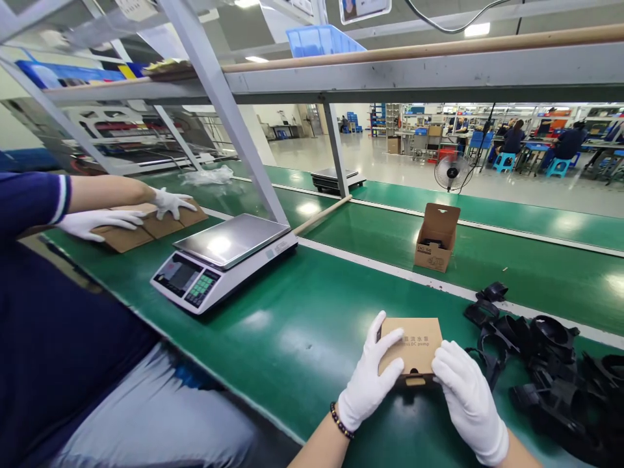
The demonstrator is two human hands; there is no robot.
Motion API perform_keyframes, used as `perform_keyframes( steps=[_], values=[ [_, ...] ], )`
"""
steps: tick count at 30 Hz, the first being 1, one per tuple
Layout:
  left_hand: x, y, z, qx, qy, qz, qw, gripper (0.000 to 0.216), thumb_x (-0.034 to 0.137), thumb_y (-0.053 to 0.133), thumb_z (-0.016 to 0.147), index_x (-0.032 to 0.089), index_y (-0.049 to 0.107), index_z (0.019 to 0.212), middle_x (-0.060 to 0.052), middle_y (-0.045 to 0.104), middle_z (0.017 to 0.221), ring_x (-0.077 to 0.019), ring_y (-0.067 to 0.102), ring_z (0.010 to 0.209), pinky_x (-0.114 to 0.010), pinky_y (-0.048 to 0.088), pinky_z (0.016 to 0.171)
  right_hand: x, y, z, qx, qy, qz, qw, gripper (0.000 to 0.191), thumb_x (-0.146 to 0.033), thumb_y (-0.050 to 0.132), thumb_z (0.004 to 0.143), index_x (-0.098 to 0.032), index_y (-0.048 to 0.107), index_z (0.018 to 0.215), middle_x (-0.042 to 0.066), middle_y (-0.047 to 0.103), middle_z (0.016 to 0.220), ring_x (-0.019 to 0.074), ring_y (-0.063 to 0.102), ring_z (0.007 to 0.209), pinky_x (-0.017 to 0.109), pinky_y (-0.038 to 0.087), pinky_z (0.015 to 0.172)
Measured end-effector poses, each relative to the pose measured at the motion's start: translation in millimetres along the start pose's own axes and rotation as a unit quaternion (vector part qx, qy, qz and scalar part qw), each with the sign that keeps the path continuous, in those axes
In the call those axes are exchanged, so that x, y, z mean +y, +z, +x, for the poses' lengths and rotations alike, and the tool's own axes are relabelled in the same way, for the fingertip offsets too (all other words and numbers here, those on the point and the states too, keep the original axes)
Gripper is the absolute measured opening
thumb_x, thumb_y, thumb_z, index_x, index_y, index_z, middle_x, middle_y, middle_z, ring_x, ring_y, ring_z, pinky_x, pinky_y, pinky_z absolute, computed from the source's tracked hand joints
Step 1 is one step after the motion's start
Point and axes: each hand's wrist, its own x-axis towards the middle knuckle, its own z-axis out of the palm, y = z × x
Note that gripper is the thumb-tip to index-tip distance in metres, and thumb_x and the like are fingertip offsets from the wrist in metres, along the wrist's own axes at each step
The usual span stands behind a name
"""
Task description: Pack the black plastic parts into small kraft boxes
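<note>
A small brown cardboard box point(413, 346) printed "DC pump" rests on the green belt point(292, 325) near the front edge. My left hand point(371, 380), in a white glove, grips its left side. My right hand point(468, 398), also gloved, presses on its right front corner. A pile of black plastic parts point(541, 364) lies just right of my right hand.
A digital scale point(221, 260) stands to the left on the belt. An open cardboard box point(436, 237) sits further back. A co-worker at left has gloved hands point(170, 203) on flat cardboard point(146, 227). A metal frame post point(229, 110) rises behind the scale.
</note>
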Motion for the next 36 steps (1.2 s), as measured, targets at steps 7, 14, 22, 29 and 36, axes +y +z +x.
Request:
perform_keyframes(
  steps=[7, 14, 22, 29, 36],
  values=[
    [-6.8, 20.4, -2.4, 0.060, -0.036, -0.118, 0.991, 0.070, 0.042, 0.057, 0.087, 0.024, 0.027, 0.148, -0.011, 0.022, 0.157, -0.0303, 0.021, 0.145, -0.050, 0.020, 0.120, -10.8, -6.2, 9.8, -0.047, -0.041, -0.021, 0.998, 0.039, -0.001, 0.047, 0.089, -0.018, 0.052, 0.124, 0.010, 0.066, 0.112, 0.0243, 0.058, 0.116, 0.055, 0.045, 0.103],
    [-16.9, 16.2, 1.2, 0.049, -0.029, -0.110, 0.992, 0.073, 0.045, 0.058, 0.085, 0.022, 0.027, 0.147, -0.012, 0.026, 0.155, -0.0308, 0.026, 0.143, -0.050, 0.021, 0.119, -41.0, 10.2, 37.2, -0.029, -0.032, -0.092, 0.995, 0.026, -0.009, 0.047, 0.092, -0.013, 0.055, 0.116, 0.014, 0.063, 0.112, 0.0250, 0.058, 0.109, 0.046, 0.051, 0.094],
    [-18.8, 15.4, 3.1, 0.048, -0.005, -0.090, 0.995, 0.069, 0.044, 0.058, 0.085, 0.022, 0.031, 0.145, -0.012, 0.031, 0.151, -0.0322, 0.029, 0.140, -0.051, 0.023, 0.118, -25.8, 4.5, 42.7, -0.101, -0.055, 0.035, 0.993, 0.014, -0.011, 0.051, 0.090, -0.018, 0.058, 0.100, 0.006, 0.063, 0.092, 0.0190, 0.061, 0.095, 0.041, 0.049, 0.094],
    [-0.8, -3.7, 5.5, 0.061, 0.017, 0.066, 0.996, 0.059, 0.036, 0.053, 0.090, 0.024, 0.035, 0.144, -0.012, 0.031, 0.151, -0.0343, 0.028, 0.141, -0.057, 0.023, 0.115, -35.3, 28.5, 43.5, 0.031, 0.086, 0.017, 0.996, 0.043, -0.013, 0.048, 0.090, -0.020, 0.046, 0.133, 0.015, 0.055, 0.125, 0.0227, 0.057, 0.111, 0.040, 0.054, 0.089],
    [46.2, 13.3, 36.8, -0.024, 0.141, 0.270, 0.952, 0.044, 0.030, 0.063, 0.080, 0.029, 0.061, 0.124, -0.010, 0.055, 0.135, -0.0402, 0.040, 0.131, -0.061, 0.021, 0.113, -26.1, -8.7, 45.1, -0.036, 0.096, 0.016, 0.995, 0.046, -0.003, 0.036, 0.086, -0.017, 0.051, 0.127, 0.012, 0.057, 0.129, 0.0206, 0.049, 0.125, 0.042, 0.046, 0.104]
  ],
)
